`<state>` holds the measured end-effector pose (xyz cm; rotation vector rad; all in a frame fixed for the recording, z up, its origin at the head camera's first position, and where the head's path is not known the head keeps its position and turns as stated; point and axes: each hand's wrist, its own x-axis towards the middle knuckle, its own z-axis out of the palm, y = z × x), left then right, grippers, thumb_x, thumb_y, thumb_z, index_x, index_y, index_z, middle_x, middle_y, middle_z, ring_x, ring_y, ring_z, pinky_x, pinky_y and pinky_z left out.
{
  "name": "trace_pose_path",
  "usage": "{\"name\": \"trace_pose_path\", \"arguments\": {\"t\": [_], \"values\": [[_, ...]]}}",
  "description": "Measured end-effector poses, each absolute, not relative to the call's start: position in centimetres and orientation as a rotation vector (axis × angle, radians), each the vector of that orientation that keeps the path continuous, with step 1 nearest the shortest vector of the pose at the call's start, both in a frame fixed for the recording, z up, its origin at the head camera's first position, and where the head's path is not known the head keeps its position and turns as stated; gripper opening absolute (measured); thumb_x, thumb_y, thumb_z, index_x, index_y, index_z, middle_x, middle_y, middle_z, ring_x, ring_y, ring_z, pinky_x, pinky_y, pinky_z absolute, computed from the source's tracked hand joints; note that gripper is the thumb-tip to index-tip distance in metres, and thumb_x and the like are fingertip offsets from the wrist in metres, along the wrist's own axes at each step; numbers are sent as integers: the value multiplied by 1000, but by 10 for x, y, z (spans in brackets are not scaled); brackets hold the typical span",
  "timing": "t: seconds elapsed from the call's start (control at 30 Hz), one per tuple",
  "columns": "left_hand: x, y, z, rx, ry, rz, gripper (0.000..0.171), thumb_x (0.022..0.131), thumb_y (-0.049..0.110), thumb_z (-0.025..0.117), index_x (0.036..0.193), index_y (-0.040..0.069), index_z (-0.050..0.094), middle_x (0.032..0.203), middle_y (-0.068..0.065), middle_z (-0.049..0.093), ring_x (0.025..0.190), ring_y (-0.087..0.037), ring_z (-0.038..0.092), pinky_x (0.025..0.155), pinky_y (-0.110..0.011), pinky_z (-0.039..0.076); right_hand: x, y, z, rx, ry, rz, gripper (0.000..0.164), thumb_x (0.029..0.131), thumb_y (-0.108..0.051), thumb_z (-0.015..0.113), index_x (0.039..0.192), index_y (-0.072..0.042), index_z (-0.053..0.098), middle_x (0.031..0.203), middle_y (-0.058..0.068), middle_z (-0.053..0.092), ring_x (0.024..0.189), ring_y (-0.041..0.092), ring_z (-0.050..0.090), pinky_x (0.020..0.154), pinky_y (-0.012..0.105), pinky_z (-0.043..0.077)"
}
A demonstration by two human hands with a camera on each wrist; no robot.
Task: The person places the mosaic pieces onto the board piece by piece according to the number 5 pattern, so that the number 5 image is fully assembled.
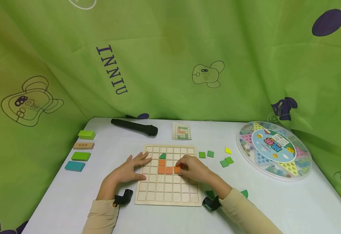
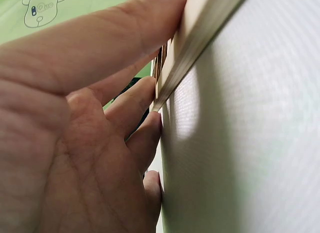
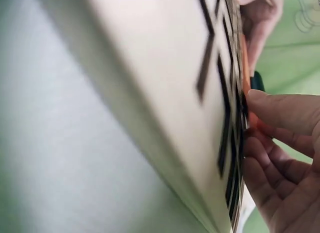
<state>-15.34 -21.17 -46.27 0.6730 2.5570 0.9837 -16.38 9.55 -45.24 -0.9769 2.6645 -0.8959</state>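
A pale wooden grid board (image 1: 168,196) lies on the table. In its cells sit a green quarter-round tile (image 1: 162,156) and, below it, several orange square tiles (image 1: 169,170). My right hand (image 1: 195,168) pinches another orange tile (image 1: 176,170) between thumb and fingers, at the board's surface right of that row. The right wrist view shows this hand (image 3: 290,168) close against the grid, the tile partly hidden. With fingers spread, my left hand (image 1: 128,170) rests along the board's left edge. Up close in the left wrist view, its thumb and fingertips touch the board's side (image 2: 187,58).
Green square tiles (image 1: 202,155) and a yellow tile (image 1: 228,150) lie right of the board. Behind it are a pattern card (image 1: 181,131) and a black microphone (image 1: 135,127). Coloured blocks (image 1: 81,156) line the left side; a round marble game box (image 1: 274,151) stands right.
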Motion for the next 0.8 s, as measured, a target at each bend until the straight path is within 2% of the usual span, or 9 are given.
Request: {"name": "trace_pose_path", "arguments": {"t": [0.17,0.3,0.63,0.8], "values": [[-153,-213,-460,660,2558,998,77,78,29,76,144,12,41,157,-12,21,146,-38,8,115,-59,-6,-163,91,-450,-1046,2683,-821,17,85,-16,71,100,-8,69,97,0,61,86,12,56,74,24,51],[-152,-213,-460,663,2553,1001,77,78,29,75,144,11,41,157,-13,21,146,-38,9,115,-59,-6,-162,92,-450,-1027,2667,-853,23,84,-18,72,104,-8,68,99,1,62,89,13,58,77,25,52],[-152,-211,-463,671,2557,979,77,79,30,75,145,11,40,157,-11,21,146,-37,8,116,-59,-5,-175,139,-448,-699,2700,-1153,38,85,-14,71,120,-4,62,116,8,63,107,25,61,91,41,52],[-152,-210,-462,668,2552,993,77,78,29,75,144,10,41,157,-12,21,146,-38,8,116,-59,-6,-191,165,-451,-586,2781,-1143,39,84,-12,71,121,-2,62,114,12,63,105,29,60,90,43,53]]}}
